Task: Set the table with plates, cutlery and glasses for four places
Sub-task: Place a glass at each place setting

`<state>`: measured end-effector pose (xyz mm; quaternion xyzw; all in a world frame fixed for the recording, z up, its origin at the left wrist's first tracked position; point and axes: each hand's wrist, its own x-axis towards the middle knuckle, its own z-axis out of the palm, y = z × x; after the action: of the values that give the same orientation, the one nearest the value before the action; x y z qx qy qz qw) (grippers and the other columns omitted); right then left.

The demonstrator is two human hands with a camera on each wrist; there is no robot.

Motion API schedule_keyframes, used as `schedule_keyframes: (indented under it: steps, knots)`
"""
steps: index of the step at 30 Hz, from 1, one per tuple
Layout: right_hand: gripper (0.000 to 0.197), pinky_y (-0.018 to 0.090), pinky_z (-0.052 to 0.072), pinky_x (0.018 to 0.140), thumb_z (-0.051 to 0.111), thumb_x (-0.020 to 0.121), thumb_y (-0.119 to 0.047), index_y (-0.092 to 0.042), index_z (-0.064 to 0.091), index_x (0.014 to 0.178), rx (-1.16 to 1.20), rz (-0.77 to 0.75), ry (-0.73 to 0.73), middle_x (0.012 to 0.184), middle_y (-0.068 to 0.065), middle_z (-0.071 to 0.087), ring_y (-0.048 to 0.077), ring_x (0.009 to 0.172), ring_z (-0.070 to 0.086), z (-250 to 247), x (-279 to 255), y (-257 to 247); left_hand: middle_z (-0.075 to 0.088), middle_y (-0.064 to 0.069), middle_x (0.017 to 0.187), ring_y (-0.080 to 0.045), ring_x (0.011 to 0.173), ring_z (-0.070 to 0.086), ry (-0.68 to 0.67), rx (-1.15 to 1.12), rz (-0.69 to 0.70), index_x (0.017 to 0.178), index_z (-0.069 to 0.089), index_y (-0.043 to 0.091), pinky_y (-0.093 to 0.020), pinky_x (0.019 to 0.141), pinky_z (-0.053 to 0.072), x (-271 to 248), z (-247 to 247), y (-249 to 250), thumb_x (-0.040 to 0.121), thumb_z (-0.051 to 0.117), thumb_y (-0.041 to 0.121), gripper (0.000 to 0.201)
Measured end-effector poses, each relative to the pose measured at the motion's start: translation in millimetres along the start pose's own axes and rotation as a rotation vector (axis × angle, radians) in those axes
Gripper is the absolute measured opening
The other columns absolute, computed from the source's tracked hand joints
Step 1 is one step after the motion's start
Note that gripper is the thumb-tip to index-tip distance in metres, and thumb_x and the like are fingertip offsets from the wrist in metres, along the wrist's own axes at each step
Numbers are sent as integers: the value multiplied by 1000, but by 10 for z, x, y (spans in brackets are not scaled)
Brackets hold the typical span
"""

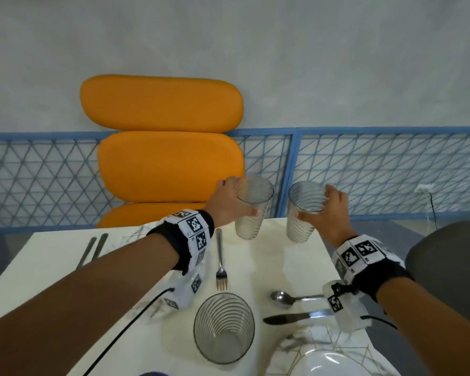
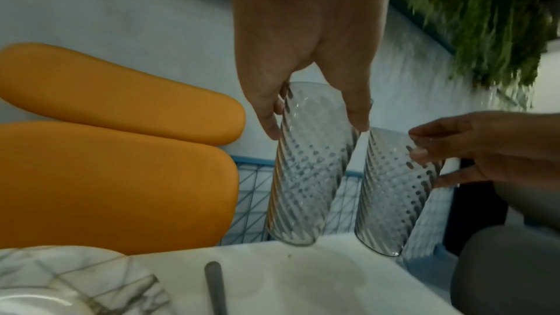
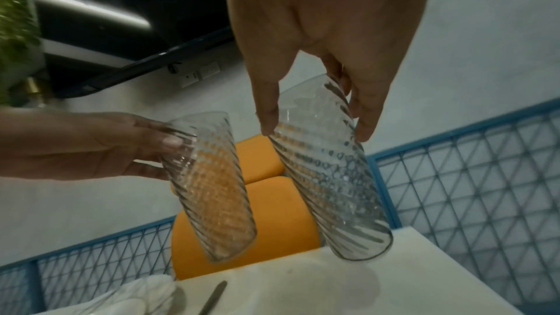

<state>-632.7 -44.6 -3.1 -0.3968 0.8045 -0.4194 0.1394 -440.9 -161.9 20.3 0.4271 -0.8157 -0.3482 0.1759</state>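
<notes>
Two ribbed clear glasses hang just above the far edge of the white table [image 1: 52, 256]. My left hand [image 1: 232, 198] grips the left glass [image 1: 251, 210] near its rim, seen close in the left wrist view as glass [image 2: 306, 169] under the hand [image 2: 306, 95]. My right hand [image 1: 327, 210] grips the right glass [image 1: 303, 213], which the right wrist view shows as glass [image 3: 330, 176] between thumb and fingers of the hand [image 3: 318, 109]. A third glass [image 1: 224, 328] stands near me. A fork [image 1: 221, 260], spoon [image 1: 291, 297] and knife [image 1: 291, 318] lie on the table.
A white plate [image 1: 334, 362] on a marbled mat sits at the near right, another plate [image 2: 60, 279] under my left wrist. More cutlery [image 1: 92, 249] lies far left. Orange chair cushions [image 1: 168, 164] and a blue mesh railing [image 1: 377, 169] stand beyond the table. A grey chair [image 1: 451, 256] is at right.
</notes>
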Motion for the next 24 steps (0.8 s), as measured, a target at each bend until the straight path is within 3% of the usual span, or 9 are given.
schedule_keyframes:
  steps: [2,6,8,10,14,17,20,22,24]
  knots:
    - [96,37,35,109,84,64,-16,0,27,139,-28,-51,9,137,17,27,29,126,38,-89,-120,-240,36,-8,137,-19,126,37,95,-99,21,139,29,9,-24,99,33,-286,-326,-22,66,84,31,94]
    - [91,33,34,104,84,62,-11,3,31,134,-98,-166,-51,133,21,30,31,126,34,-108,-492,-778,40,5,125,-10,114,43,202,-301,-11,136,29,11,-26,90,41,-1078,-994,-251,71,81,24,85]
    - [90,38,34,106,84,61,-8,7,31,132,-153,-235,-105,132,25,32,35,126,34,-22,-727,-1056,41,8,123,-9,112,46,206,-300,-33,137,27,13,-28,91,44,-1546,-1307,-414,72,80,23,85]
    - [92,46,38,103,86,59,-9,5,31,131,-151,-265,-180,130,23,34,34,123,37,119,-946,-1317,46,8,124,-10,112,50,196,-267,-66,137,28,16,-32,96,46,-2025,-1551,-606,69,81,25,87]
    - [95,34,38,94,83,65,-17,-4,23,137,-147,-243,-409,129,9,39,21,117,42,459,-1493,-1801,54,16,114,-24,104,62,158,-273,-163,125,34,28,-53,85,54,-2894,-1788,-965,54,88,40,90]
    - [96,32,35,94,81,68,-20,-4,19,139,-158,-247,-533,137,12,36,26,126,38,761,-1944,-2115,55,15,113,-11,105,62,154,-378,-228,125,37,28,-45,91,54,-3379,-1815,-1234,43,90,45,99]
    - [96,36,37,101,80,69,-21,-3,18,140,-157,-218,-633,140,13,35,28,130,36,1080,-2320,-2290,54,16,115,-7,105,59,138,-414,-262,121,37,33,-37,94,52,-3759,-1754,-1447,37,84,50,98]
    - [97,31,33,98,80,70,-20,-4,17,141,-124,-157,-680,142,12,34,26,132,36,1256,-2500,-2320,52,17,116,-8,108,56,126,-421,-265,122,36,35,-33,94,50,-3954,-1660,-1536,40,87,47,98]
    - [95,32,33,97,80,70,-20,-5,18,141,-104,-94,-708,144,12,34,26,131,37,1435,-2659,-2301,51,19,117,-8,112,54,123,-433,-253,125,34,34,-30,95,49,-4131,-1558,-1611,52,91,32,93]
